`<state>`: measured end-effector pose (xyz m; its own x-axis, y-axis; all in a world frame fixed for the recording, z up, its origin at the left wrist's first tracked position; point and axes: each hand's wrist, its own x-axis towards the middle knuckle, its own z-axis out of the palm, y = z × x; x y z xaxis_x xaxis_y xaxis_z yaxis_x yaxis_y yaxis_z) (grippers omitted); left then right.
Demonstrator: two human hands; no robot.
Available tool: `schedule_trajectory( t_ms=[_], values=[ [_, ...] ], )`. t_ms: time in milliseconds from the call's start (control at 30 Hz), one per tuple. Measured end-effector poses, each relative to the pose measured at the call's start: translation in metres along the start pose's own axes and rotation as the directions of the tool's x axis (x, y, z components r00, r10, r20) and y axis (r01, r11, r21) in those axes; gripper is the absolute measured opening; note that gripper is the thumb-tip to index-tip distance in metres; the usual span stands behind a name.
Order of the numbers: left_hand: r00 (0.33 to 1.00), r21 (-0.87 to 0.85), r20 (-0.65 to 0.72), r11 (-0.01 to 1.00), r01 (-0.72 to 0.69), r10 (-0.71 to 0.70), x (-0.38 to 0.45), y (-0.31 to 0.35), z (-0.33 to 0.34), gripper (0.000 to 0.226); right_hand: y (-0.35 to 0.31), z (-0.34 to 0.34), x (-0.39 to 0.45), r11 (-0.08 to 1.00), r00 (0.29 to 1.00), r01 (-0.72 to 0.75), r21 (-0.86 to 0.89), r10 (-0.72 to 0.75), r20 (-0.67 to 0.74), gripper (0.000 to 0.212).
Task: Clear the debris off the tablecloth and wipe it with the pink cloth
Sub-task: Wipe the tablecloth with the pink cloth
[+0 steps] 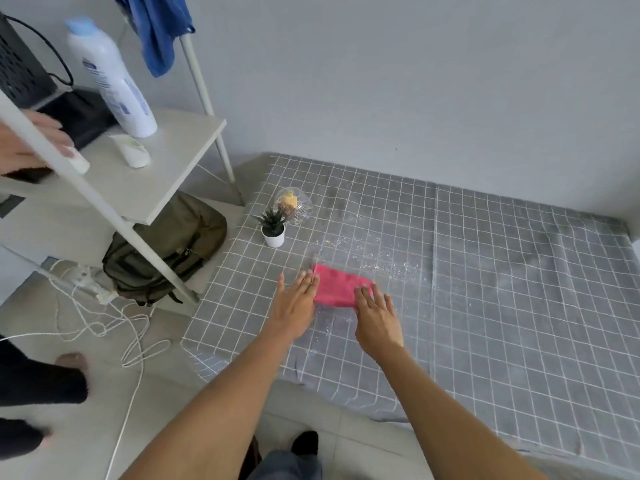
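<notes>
A folded pink cloth (337, 287) lies flat on the grey tablecloth (502, 271) with its white grid lines. My left hand (294, 303) rests open at the cloth's left edge, fingertips touching it. My right hand (375, 313) lies open over the cloth's right near corner, fingers spread. Small pale crumbs of debris (377, 254) are scattered just beyond and to the right of the cloth, and a few lie between my hands.
A small potted plant (273, 226) and a glass dome with a yellow figure (293, 205) stand at the table's far left. A white shelf rack (145, 174) with bottles stands left, an olive backpack (166, 247) and white cables under it. Another person's hand (27, 143) and feet appear far left.
</notes>
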<state>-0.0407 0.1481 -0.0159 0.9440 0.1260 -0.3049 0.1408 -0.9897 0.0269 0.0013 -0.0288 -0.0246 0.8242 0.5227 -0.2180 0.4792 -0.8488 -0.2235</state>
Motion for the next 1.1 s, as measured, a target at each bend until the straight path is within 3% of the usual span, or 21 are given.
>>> schedule_trajectory(
  t_ms=[367,500,700,900,1100],
  values=[
    [0.993,-0.084,0.106,0.996,-0.043,0.051,-0.038,-0.014,0.046,0.062,-0.02,0.042,-0.038,0.999,0.986,-0.032,-0.017,0.035,0.162,0.064],
    [0.995,-0.197,0.062,0.979,-0.059,0.073,-0.042,-0.025,0.05,0.061,-0.026,0.039,-0.037,0.993,0.99,-0.062,0.097,0.049,0.13,0.088],
    [0.987,-0.266,-0.076,0.956,0.12,-0.145,-0.029,-0.063,0.057,0.061,-0.049,0.036,0.002,0.962,0.98,-0.199,0.189,0.197,0.031,0.088],
    [0.963,-0.266,-0.119,0.943,0.202,-0.24,0.001,-0.091,0.068,0.057,-0.083,0.063,0.035,0.953,0.97,-0.242,0.184,0.237,0.047,0.088],
    [0.933,-0.299,-0.221,0.931,0.212,-0.284,0.006,-0.092,0.092,0.056,-0.087,0.08,0.039,0.949,0.956,-0.284,0.137,0.291,-0.035,0.091]
  ],
)
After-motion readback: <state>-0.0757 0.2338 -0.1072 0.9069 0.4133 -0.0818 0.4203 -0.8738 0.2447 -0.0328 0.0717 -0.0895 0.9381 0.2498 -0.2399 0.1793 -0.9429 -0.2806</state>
